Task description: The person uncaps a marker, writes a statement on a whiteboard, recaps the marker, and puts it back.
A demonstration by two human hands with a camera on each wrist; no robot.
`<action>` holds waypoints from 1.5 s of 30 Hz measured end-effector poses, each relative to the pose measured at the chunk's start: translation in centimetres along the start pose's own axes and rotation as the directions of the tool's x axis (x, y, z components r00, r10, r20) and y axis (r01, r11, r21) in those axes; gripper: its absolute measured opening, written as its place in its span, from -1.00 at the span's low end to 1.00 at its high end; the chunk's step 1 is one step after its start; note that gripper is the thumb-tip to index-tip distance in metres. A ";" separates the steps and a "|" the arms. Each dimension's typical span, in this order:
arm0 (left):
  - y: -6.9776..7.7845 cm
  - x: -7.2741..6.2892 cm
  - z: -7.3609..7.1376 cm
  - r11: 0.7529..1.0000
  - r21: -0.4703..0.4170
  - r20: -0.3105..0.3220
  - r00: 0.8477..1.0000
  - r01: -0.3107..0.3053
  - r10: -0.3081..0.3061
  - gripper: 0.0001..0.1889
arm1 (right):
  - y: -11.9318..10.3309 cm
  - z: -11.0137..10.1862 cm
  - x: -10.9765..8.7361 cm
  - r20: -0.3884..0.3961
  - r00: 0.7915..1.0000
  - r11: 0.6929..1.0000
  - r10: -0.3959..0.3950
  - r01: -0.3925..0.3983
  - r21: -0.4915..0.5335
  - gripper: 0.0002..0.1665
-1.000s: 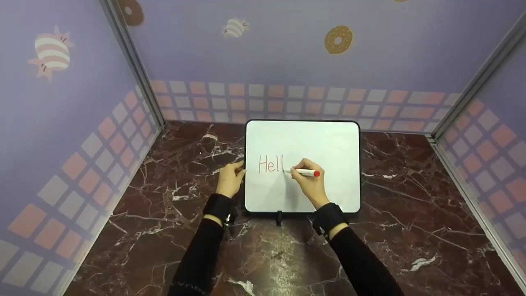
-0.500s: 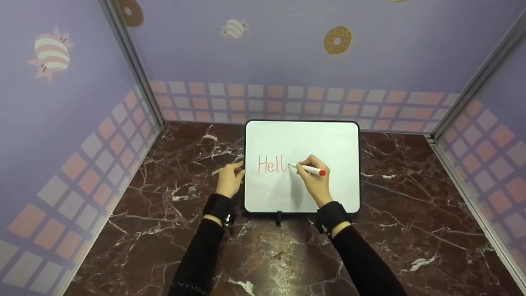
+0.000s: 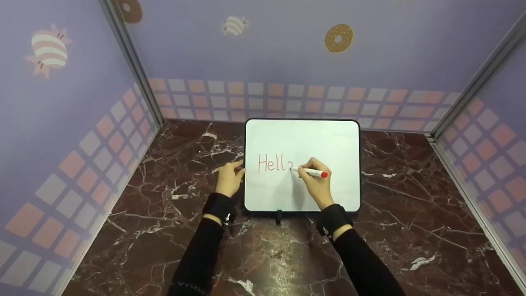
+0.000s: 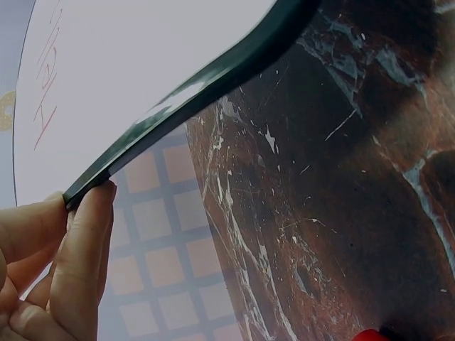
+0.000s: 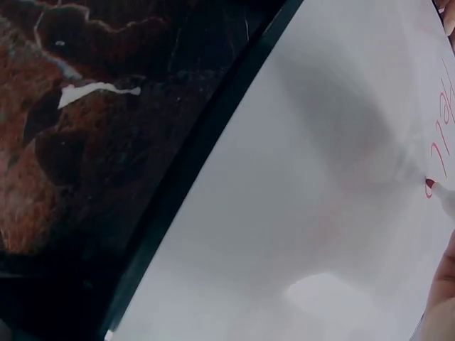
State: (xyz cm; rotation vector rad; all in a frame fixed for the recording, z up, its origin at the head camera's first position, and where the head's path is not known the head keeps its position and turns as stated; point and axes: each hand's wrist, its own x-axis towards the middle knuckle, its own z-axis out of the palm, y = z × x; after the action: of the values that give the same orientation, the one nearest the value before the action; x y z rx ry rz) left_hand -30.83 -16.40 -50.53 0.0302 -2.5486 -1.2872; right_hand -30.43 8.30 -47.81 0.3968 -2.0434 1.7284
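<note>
Marker (image 3: 315, 173) sat pinched in my right fingers (image 3: 315, 163), barrel (image 5: 447, 199) cropped in right-wrist view; my left fingers (image 4: 79, 259) pinched the whiteboard (image 3: 304, 139).

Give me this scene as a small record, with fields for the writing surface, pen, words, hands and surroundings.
Writing surface: white rectangular whiteboard with rounded corners and a thin black frame
Pen: slim white marker with a red end
Writing: red handwritten letters "Hell", then a small red curve
Left hand: fingers pinch the board's left edge
Right hand: holds the marker, tip at the curve
Table: dark reddish-brown marbled surface with white veins
Back wall: lilac, with pink and white squares along the bottom
</note>
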 end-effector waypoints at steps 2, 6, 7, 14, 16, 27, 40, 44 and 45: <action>0.0 0.0 0.0 1.000 0.002 0.001 1.000 -0.001 0.001 -0.64 | -0.1 0.2 0.1 0.010 1.000 1.000 0.005 -0.005 0.007 -0.89; 0.0 0.0 0.2 1.000 -0.007 0.006 1.000 -0.008 0.008 -0.64 | -0.1 0.6 0.3 -0.013 1.000 1.000 0.002 -0.001 0.016 -0.89; 0.1 0.0 0.3 1.000 -0.008 0.008 1.000 -0.009 0.009 -0.64 | -0.2 0.7 0.4 -0.024 1.000 1.000 0.000 0.001 0.018 -0.89; -0.1 0.0 0.1 1.000 0.000 0.010 1.000 -0.007 0.007 -0.64 | 0.0 0.0 0.6 -0.105 0.994 0.999 0.016 -0.011 0.040 -0.86; -0.2 0.1 -0.1 1.000 0.007 0.011 1.000 -0.005 0.005 -0.63 | 0.1 -0.5 0.6 -0.123 0.992 0.999 0.033 -0.028 0.042 -0.85; -0.3 0.1 -0.2 1.000 -0.008 0.022 1.000 0.006 -0.006 -0.63 | 0.9 -2.0 1.1 -0.105 0.993 0.998 0.049 -0.045 0.033 -0.79; 0.0 0.0 -0.1 1.000 -0.001 0.015 1.000 0.013 -0.013 -0.63 | 0.8 -2.5 0.8 -0.064 0.996 0.997 0.069 -0.071 -0.023 -0.79; 0.0 0.0 -0.1 1.000 -0.001 0.016 1.000 0.019 -0.019 -0.63 | 0.8 -2.6 1.0 -0.091 0.994 0.998 0.054 -0.057 -0.031 -0.79; 0.0 0.0 -0.1 1.000 -0.001 0.014 1.000 0.017 -0.017 -0.63 | 0.8 -2.5 1.1 -0.096 0.994 0.998 0.047 -0.050 -0.029 -0.79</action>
State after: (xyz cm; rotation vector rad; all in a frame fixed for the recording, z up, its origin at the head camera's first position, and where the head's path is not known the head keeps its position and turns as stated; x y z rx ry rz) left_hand -30.83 -16.45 -50.43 0.0432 -2.5655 -1.2992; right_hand -31.38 11.00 -47.59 0.2521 -2.0248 1.7076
